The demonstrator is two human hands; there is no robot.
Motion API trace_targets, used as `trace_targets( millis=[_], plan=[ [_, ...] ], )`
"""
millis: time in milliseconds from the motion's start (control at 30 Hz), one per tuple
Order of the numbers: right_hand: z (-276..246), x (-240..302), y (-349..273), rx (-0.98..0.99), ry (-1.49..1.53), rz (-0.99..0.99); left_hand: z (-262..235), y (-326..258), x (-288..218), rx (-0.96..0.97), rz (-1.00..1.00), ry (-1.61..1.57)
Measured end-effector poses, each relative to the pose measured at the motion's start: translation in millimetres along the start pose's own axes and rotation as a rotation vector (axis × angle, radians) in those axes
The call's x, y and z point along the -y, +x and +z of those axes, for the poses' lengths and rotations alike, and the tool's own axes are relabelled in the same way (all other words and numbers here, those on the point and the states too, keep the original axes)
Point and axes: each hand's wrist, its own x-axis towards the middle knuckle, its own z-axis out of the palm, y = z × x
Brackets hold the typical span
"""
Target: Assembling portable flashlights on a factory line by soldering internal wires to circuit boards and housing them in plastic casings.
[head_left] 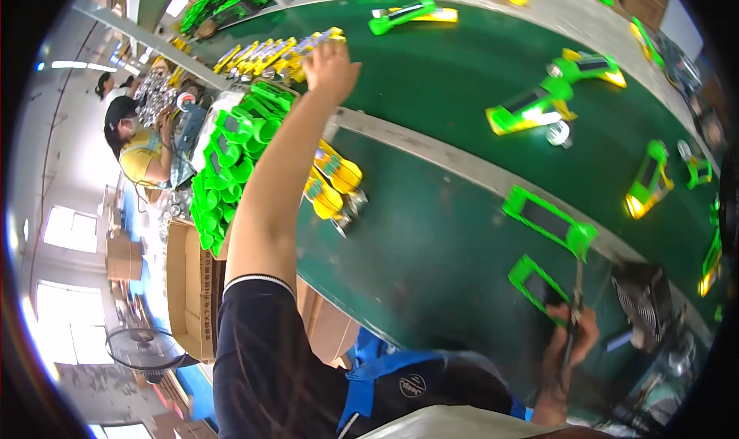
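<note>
My left hand [331,71] stretches far forward to the end of a row of yellow lamp parts [265,56], its fingers bent over the nearest one. My right hand [576,335] is closed around a thin, dark-handled tool [571,327] whose shaft points up to a green frame [543,217] with a round end, lying against the belt's rail. Beside that hand lies a second green frame [531,279] on the dark green worktop. Two yellow parts with silvery ends [332,181] rest under my left forearm.
A heap of green frames [231,150] stands left of my arm, above an open cardboard box [192,285]. Past the metal rail [431,148], several green-and-yellow lamps [531,108] lie on the green belt. A dark fan-like unit [645,297] stands at right. Another person [142,139] sits far left.
</note>
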Motion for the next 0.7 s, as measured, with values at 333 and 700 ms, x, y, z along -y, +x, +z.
trace_targets(
  millis=[333, 700],
  plan=[
    [18, 5, 8, -0.187, -0.291, 0.090, 89, 102, 90, -0.105, 0.116, 0.391],
    [24, 3, 0, -0.100, 0.169, 0.111, -96, -52, -10, 0.178, 0.597, -0.116]
  ],
)
